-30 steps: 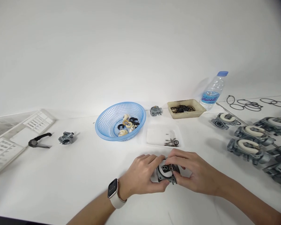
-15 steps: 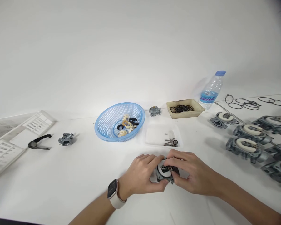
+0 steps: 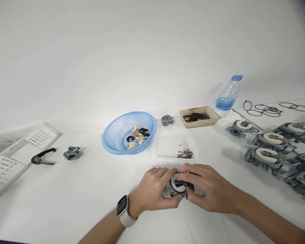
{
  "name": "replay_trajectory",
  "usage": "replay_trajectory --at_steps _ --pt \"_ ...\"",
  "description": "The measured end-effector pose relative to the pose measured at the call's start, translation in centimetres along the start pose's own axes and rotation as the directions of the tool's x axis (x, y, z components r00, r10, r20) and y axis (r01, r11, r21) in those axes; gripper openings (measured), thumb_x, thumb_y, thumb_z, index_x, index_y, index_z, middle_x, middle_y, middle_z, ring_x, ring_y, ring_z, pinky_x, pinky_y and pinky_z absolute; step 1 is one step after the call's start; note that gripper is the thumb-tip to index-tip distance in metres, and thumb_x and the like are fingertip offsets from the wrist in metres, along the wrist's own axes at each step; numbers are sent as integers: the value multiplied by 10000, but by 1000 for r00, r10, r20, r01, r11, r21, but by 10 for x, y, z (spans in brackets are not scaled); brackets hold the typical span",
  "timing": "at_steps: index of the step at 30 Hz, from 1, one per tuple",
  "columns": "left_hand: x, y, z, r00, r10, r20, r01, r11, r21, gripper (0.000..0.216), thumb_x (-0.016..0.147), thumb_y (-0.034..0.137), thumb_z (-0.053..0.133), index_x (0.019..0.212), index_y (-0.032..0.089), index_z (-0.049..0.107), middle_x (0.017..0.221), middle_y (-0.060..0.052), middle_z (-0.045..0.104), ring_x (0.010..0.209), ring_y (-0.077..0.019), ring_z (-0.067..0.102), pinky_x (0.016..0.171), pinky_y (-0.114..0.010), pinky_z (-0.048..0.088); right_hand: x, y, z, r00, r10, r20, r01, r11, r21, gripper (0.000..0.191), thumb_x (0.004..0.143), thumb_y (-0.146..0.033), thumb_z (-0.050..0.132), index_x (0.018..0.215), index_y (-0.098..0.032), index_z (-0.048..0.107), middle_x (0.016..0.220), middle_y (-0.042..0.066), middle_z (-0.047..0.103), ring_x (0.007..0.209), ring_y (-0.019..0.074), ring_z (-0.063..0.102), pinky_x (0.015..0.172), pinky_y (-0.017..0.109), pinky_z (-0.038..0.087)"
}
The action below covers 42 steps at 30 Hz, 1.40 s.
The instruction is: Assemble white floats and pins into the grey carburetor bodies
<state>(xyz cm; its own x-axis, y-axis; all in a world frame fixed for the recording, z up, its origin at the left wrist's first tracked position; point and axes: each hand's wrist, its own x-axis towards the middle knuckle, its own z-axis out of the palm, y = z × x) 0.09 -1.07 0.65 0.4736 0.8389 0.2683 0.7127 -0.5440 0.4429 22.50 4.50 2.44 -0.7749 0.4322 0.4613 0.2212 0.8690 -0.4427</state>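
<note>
Between my hands a grey metal carburetor [image 3: 171, 191] rests on the white table, its open side up. A white C-shaped float [image 3: 175, 187] lies in it, around small brass-and-dark fittings. My left hand [image 3: 156, 189], with a watch on the wrist, is closed around the carburetor's left side, thumb at the near edge and fingers at the far edge. My right hand [image 3: 205, 186] is closed on its right side, with thumb and index fingertips pinched together at the float's hinge end. Any small part between those fingertips is hidden.
A blue basket [image 3: 109, 145] holds several floats. Beside it are a clear tray [image 3: 165, 144] with small metal pins, another carburetor body [image 3: 167, 120], a beige tray [image 3: 213, 118] of black rings and a bottle [image 3: 227, 98]. Several carburetors [image 3: 266, 156] stand right; a black clamp-like tool [image 3: 42, 157] lies left.
The view has shifted very slightly. My right fingertips have moved a little at the float's hinge end; both hands stay on the carburetor.
</note>
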Motion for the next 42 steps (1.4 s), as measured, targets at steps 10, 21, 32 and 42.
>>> replay_trajectory --at_steps 10,21,32,42 --pt "-1 0 0 1000 -5 13 5 1000 -3 592 822 405 670 1353 215 493 1033 -60 707 873 -265 688 794 -404 556 -2 1 0 1000 -9 4 9 1000 -13 266 861 -101 489 1038 -202 660 855 25 577 664 146 492 630 281 415" --pt "0 0 -1 1000 -7 17 7 1000 -12 593 823 407 674 1356 217 497 1055 -67 713 894 -273 697 808 -411 560 0 -2 -1 1000 -16 2 16 999 -32 277 853 -98 491 1041 -201 667 852 28 586 671 149 502 626 281 419" --pt "1 2 -2 1000 -4 15 4 1000 -3 561 832 414 661 1330 207 509 1018 -65 712 859 -264 688 790 -401 559 0 -1 -2 1000 -11 11 12 999 -48 273 847 -96 482 1025 -204 659 847 24 580 663 146 507 640 287 415" --pt "2 2 -2 1000 -11 27 11 1000 1 560 831 421 665 1326 208 511 996 -53 708 854 -262 683 785 -400 556 -1 0 0 1000 -9 21 10 998 -57 267 855 -101 486 1035 -207 652 860 22 584 660 145 510 639 288 416"
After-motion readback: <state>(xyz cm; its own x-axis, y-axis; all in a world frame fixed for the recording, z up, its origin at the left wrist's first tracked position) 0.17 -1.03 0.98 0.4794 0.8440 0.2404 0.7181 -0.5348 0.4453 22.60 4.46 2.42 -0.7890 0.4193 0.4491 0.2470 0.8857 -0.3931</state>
